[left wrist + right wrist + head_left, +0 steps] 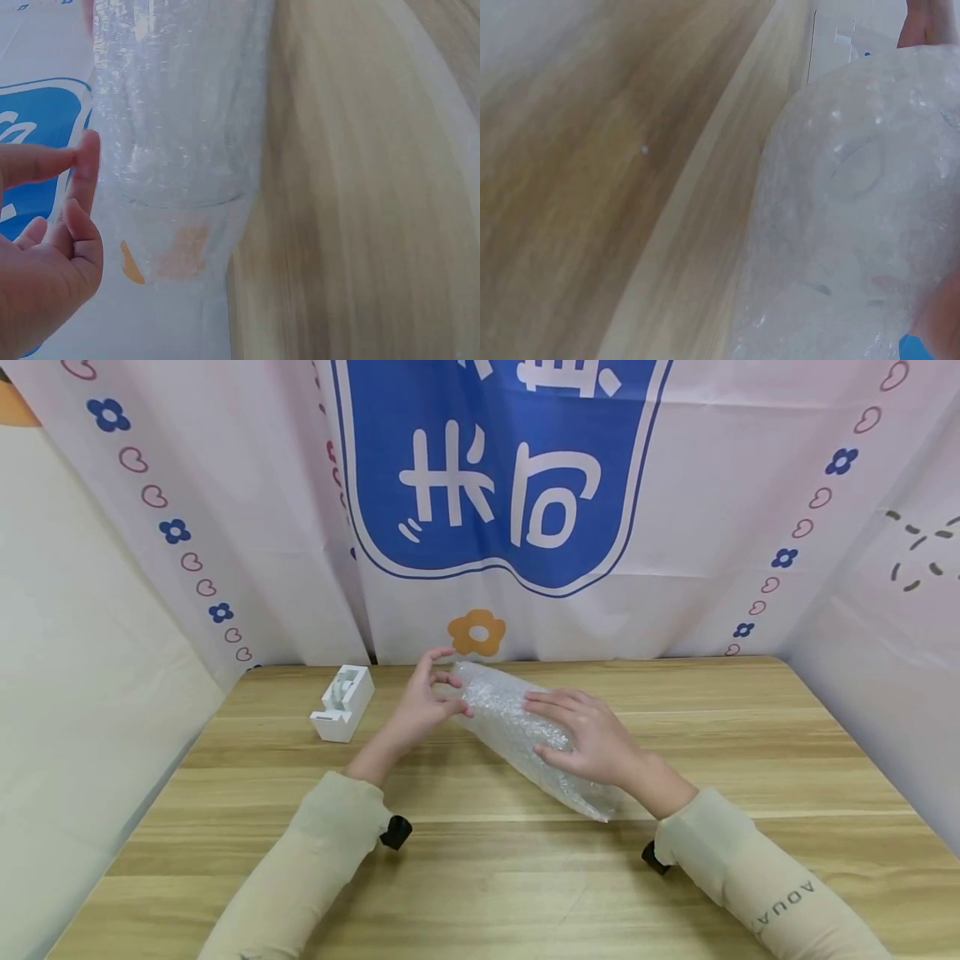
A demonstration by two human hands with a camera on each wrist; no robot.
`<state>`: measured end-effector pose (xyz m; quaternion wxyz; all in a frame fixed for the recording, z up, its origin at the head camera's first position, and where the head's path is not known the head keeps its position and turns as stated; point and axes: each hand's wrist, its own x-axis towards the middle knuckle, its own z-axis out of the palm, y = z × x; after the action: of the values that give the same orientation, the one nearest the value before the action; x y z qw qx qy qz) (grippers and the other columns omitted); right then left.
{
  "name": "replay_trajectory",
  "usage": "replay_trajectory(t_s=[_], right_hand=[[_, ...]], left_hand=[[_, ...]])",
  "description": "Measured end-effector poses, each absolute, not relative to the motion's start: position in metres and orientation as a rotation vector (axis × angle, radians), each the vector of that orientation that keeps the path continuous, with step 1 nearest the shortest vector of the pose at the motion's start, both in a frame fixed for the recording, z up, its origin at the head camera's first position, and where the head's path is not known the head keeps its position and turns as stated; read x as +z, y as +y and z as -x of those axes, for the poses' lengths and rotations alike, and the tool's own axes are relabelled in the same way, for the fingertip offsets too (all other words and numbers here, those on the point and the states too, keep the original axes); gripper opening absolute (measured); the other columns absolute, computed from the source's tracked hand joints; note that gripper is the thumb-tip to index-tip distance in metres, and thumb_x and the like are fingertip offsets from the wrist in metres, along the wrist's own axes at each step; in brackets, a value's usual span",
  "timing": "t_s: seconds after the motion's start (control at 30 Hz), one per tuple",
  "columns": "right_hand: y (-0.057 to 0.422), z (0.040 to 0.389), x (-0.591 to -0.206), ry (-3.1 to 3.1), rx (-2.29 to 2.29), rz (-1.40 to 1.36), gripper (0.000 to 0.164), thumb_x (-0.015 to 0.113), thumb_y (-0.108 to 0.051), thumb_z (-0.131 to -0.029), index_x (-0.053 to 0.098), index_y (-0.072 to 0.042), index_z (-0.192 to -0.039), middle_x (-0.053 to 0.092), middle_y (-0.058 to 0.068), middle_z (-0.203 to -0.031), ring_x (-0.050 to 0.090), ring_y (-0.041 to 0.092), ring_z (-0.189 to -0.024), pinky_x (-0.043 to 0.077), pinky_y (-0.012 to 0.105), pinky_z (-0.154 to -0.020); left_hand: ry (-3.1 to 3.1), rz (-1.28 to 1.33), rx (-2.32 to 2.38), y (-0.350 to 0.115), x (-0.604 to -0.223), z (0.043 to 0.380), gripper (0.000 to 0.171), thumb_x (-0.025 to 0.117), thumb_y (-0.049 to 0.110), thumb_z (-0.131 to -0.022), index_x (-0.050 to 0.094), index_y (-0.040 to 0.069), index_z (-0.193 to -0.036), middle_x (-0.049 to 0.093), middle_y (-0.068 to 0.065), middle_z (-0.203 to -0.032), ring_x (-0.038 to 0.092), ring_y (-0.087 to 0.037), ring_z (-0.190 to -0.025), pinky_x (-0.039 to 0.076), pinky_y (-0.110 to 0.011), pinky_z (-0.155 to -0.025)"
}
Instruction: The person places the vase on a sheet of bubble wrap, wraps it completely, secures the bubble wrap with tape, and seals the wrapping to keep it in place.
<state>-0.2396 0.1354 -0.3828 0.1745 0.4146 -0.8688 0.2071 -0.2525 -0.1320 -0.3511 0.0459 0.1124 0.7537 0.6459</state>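
A long bundle of clear bubble wrap [517, 727] lies slantwise on the wooden table. A rounded edge shows faintly through the wrap [180, 142] in the left wrist view; what is inside I cannot tell. My left hand [426, 702] is at the far left end of the bundle, fingers bent and spread, nothing gripped between them. In the left wrist view that hand [52, 262] stands beside the plastic. Across the near half of the bundle rests my right hand [588, 735], its fingers fairly straight. Only a blurred edge of it shows in the right wrist view.
To the left of the bundle stands a white tape dispenser [343, 706] with a roll of clear tape. The wooden table [450, 893] ends at a printed cloth backdrop [720, 527] behind, with pale cloth at both sides.
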Motion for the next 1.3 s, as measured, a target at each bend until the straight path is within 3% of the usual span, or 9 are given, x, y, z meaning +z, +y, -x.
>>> replay_trajectory(t_s=[0.13, 0.33, 0.5, 0.63, 0.87, 1.1, 1.3], right_hand=[[0.135, 0.24, -0.382, -2.452, 0.579, -1.181, 0.053, 0.059, -0.042, -0.084, 0.054, -0.017, -0.131, 0.047, -0.002, -0.137, 0.043, 0.023, -0.124, 0.03, 0.046, -0.102], [0.135, 0.24, -0.383, -2.445, 0.574, -1.18, 0.053, 0.059, -0.042, -0.084, 0.054, -0.018, -0.131, 0.048, -0.002, -0.136, 0.043, 0.024, -0.123, 0.031, 0.046, -0.102], [0.134, 0.239, -0.382, -2.45, 0.571, -1.185, 0.054, 0.059, -0.043, -0.084, 0.054, -0.017, -0.131, 0.048, -0.003, -0.137, 0.043, 0.023, -0.124, 0.031, 0.046, -0.102], [0.133, 0.238, -0.381, -2.453, 0.565, -1.185, 0.054, 0.059, -0.043, -0.084, 0.054, -0.017, -0.131, 0.048, -0.003, -0.137, 0.042, 0.024, -0.124, 0.031, 0.048, -0.101], [0.132, 0.238, -0.382, -2.459, 0.563, -1.178, 0.054, 0.059, -0.042, -0.083, 0.054, -0.017, -0.13, 0.048, -0.003, -0.137, 0.042, 0.025, -0.124, 0.031, 0.05, -0.101], [0.133, 0.238, -0.383, -2.462, 0.558, -1.181, 0.054, 0.059, -0.043, -0.084, 0.054, -0.017, -0.131, 0.047, -0.003, -0.137, 0.041, 0.025, -0.125, 0.03, 0.049, -0.102], [0.133, 0.239, -0.382, -2.446, 0.561, -1.18, 0.054, 0.059, -0.042, -0.083, 0.054, -0.016, -0.13, 0.048, -0.002, -0.136, 0.043, 0.025, -0.124, 0.031, 0.049, -0.101]], left_hand=[[2.326, -0.354, 1.945, -0.132, -0.35, 0.255, 0.083, 0.067, -0.013, -0.075, 0.026, 0.02, -0.14, 0.043, -0.022, -0.12, 0.061, -0.027, -0.079, 0.051, -0.034, -0.07], [2.259, -0.508, 1.888, -0.13, -0.351, 0.261, 0.07, 0.055, -0.008, -0.086, 0.022, 0.02, -0.14, 0.041, -0.018, -0.126, 0.057, -0.028, -0.078, 0.047, -0.048, -0.078], [2.316, -0.605, 1.83, -0.127, -0.354, 0.268, 0.068, 0.042, -0.013, -0.082, 0.021, 0.017, -0.139, 0.04, -0.02, -0.124, 0.042, -0.016, -0.056, 0.046, -0.038, -0.066], [2.372, -0.642, 1.764, -0.126, -0.359, 0.273, 0.068, 0.038, -0.015, -0.082, 0.02, 0.017, -0.14, 0.04, -0.019, -0.123, 0.034, -0.01, -0.05, 0.041, -0.03, -0.057], [2.413, -0.623, 1.713, -0.128, -0.363, 0.271, 0.069, 0.04, -0.012, -0.082, 0.019, 0.018, -0.141, 0.04, -0.015, -0.123, 0.037, -0.011, -0.05, 0.036, -0.022, -0.048], [2.422, -0.588, 1.684, -0.129, -0.364, 0.27, 0.069, 0.04, -0.013, -0.084, 0.018, 0.019, -0.142, 0.039, -0.012, -0.128, 0.038, -0.012, -0.051, 0.039, -0.023, -0.051], [2.39, -0.612, 1.663, -0.129, -0.356, 0.262, 0.068, 0.042, -0.013, -0.086, 0.016, 0.014, -0.143, 0.035, -0.018, -0.134, 0.035, -0.013, -0.05, 0.038, -0.022, -0.051]])
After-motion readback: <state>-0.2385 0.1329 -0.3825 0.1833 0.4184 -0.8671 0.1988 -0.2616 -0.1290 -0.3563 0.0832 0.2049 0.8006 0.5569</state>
